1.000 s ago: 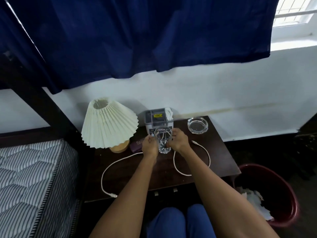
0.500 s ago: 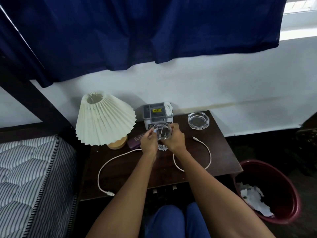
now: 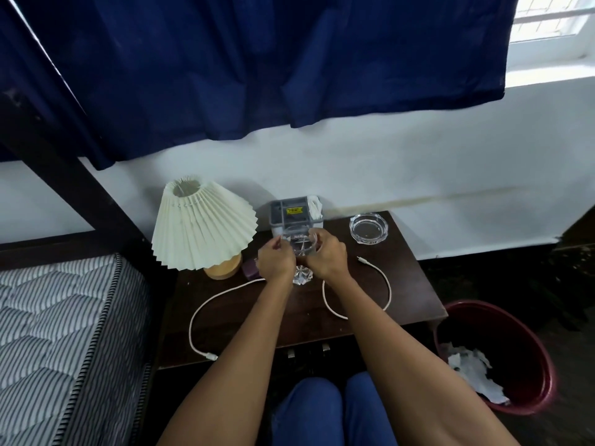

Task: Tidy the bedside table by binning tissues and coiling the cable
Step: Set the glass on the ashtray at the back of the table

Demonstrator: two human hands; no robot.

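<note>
Both hands are lifted above the middle of the counter (image 3: 402, 284) and hold one clear glass (image 3: 298, 243) between them. The left hand (image 3: 277, 260) has its fingers curled on the left side of the glass, and the right hand (image 3: 326, 255) wraps the right side. I think the person holds it with two hands to move it away safely, because the glass stood where the cable must be gathered. Under the glass a small faceted glass piece (image 3: 302, 275) shows; I cannot tell if it is the foot of the glass or a separate thing.

The white cable (image 3: 206, 302) lies uncoiled on the counter. It runs in a wide loop from the front left edge, passes below both wrists, and makes a second loop on the right, with a plug end near the ashtray (image 3: 369, 227). So the cable is under and beside the hands, not touched by them. The tissues (image 3: 473, 375) already lie in the red bin (image 3: 528, 403) on the floor at the right.
</note>
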